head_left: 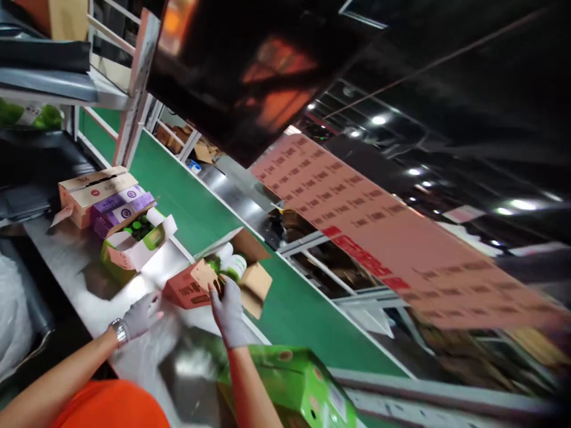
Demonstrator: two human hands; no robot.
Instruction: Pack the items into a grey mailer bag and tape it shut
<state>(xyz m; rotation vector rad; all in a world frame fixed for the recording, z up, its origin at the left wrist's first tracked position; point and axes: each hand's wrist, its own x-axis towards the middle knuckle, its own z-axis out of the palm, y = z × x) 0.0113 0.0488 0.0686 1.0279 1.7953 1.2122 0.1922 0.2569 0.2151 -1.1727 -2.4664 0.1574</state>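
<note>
Though blurred, right hand (229,312) touches carton (214,279).

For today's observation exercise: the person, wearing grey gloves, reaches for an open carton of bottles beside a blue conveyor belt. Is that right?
Not quite: in the head view the conveyor belt is green, not blue. The rest stands: both gloved hands reach at the open carton of bottles.

gloved right hand (229,312) on open cardboard box (214,282) of bottles (232,264), left hand (141,315) beside it on steel table (80,267)
</note>
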